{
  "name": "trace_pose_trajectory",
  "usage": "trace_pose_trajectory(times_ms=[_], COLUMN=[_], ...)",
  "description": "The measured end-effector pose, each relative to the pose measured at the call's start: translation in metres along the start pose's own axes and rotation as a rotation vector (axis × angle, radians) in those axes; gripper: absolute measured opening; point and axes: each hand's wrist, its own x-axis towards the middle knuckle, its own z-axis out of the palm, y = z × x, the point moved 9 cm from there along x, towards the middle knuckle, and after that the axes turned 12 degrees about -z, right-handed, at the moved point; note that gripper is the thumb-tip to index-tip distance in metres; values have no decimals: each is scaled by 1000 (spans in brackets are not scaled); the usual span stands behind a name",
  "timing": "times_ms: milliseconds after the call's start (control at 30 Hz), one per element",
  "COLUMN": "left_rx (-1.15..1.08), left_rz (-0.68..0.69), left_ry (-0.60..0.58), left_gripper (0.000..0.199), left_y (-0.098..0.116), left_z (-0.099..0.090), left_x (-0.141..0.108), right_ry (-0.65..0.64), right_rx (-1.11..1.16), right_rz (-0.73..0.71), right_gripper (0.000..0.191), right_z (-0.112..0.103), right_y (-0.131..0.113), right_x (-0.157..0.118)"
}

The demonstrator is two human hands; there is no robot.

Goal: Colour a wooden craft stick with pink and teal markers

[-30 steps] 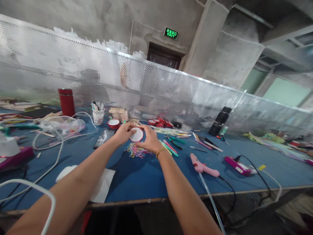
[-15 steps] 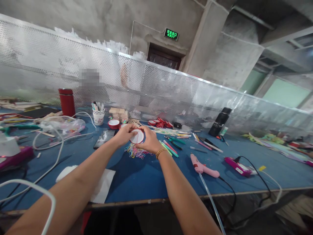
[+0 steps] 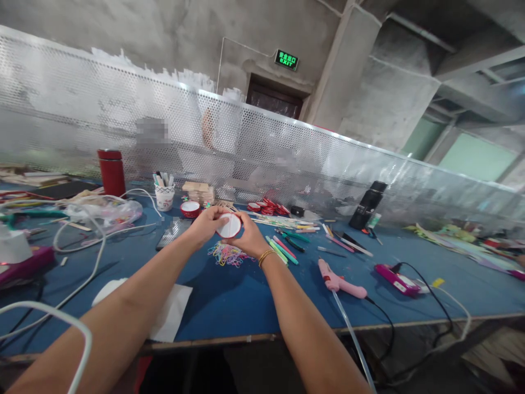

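Part-closed, our left hand grips the round, red-rimmed white disc by its left side; our right hand, likewise curled, holds its right.

The left forearm and right forearm stretch forward, converging on the red-rimmed white disc. The left hand pinches the disc's left edge, thumb over its face. The right hand curves around its right side, spanning upper and lower rim. Right of and below the disc, a gold bracelet circles the right wrist.
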Motion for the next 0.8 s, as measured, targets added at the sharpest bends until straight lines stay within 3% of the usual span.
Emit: trace_pose_trajectory(times_ms=[100,300,433,600,800], left_rx=[-28,3,56,94,151], left_rz=[-6,2,14,21,39], left_ry=[-2,-10,-47,-119,-158], left_gripper=[40,33,25,20,22], left_y=[-1,1,3,0,-2], left_z=[-1,0,6,15,19], left_x=[2,2,-2,-2,0], right_ry=[55,192,330,371,329], right_rx=[149,580,734,752,600], right_rz=[79,289,440,489,419], right_gripper=[67,39,28,31,43], right_z=[7,28,27,19,10], right_y=[15,43,57,64,62], right_x=[-1,-5,-11,-14,-15])
